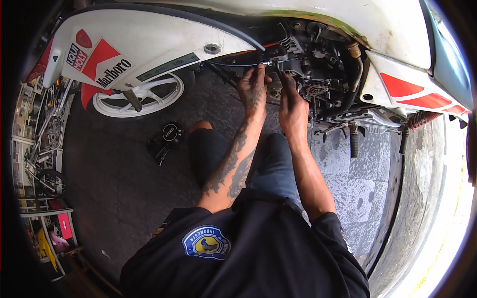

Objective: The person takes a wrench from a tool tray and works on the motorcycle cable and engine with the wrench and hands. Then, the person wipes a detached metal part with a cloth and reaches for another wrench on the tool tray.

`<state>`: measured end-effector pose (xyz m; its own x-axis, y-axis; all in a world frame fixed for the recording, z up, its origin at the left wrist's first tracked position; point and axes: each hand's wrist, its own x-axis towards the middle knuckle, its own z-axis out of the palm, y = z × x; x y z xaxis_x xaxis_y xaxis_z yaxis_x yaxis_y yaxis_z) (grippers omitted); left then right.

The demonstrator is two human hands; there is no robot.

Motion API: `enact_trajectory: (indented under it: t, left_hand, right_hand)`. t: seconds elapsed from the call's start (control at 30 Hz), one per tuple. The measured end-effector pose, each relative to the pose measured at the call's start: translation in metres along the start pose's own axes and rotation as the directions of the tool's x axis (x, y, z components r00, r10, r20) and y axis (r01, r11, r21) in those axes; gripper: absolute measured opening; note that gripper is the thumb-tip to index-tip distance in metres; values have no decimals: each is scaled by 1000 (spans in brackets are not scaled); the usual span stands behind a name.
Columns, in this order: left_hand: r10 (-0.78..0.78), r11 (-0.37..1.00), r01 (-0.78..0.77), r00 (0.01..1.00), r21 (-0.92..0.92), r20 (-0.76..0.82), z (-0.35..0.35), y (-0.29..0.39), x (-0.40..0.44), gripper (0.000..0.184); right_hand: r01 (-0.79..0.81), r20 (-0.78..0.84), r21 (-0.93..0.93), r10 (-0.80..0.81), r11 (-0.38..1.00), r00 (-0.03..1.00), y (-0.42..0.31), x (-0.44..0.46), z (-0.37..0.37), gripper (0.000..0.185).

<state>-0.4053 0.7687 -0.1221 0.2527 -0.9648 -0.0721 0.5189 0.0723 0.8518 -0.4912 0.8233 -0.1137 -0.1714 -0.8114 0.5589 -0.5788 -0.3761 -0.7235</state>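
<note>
A partly open motorcycle engine (318,74) with dark, greasy metal parts sits in front of me. My left hand (252,87) is closed, its fingertips pinching a thin cable (233,65) by a silver fitting (268,63) at the engine's left side. Close beside it, my right hand (292,102) is curled with its blackened fingers pointing into the engine. Whatever those fingers grip is hidden by the hand and the dark parts.
The white body panel (164,37) with stickers overhangs on the left, above a white wheel (141,102). A round black engine cover (169,133) lies on the floor. A footpeg (354,141) sticks out at right. Shelves with parts (44,139) line the far left.
</note>
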Motion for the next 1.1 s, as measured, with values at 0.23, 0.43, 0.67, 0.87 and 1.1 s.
enact_trajectory:
  t: [0.23, 0.43, 0.67, 0.87, 1.1]
  left_hand:
    - [15, 1000, -15, 1000, -16, 23, -1, -9, 0, 15]
    - [0, 998, 3, 998, -56, 63, 1, -15, -5, 15]
    - [-121, 985, 137, 982, -106, 146, 8, -10, -7, 12]
    - [-227, 889, 337, 913, -311, 339, -2, -27, 13, 14]
    - [-236, 839, 382, 897, -389, 372, 3, -20, 12, 13]
  right_hand:
    - [-14, 30, -48, 15, 999, 999, -5, 0, -2, 40]
    - [50, 20, -63, -49, 997, 999, -3, 7, -2, 39]
    - [-1, 130, -86, 12, 996, 991, -17, 14, -12, 38]
    - [-45, 362, -432, 219, 901, 906, -41, 51, -32, 41]
    - [-82, 384, 140, 22, 987, 923, -39, 59, -41, 33]
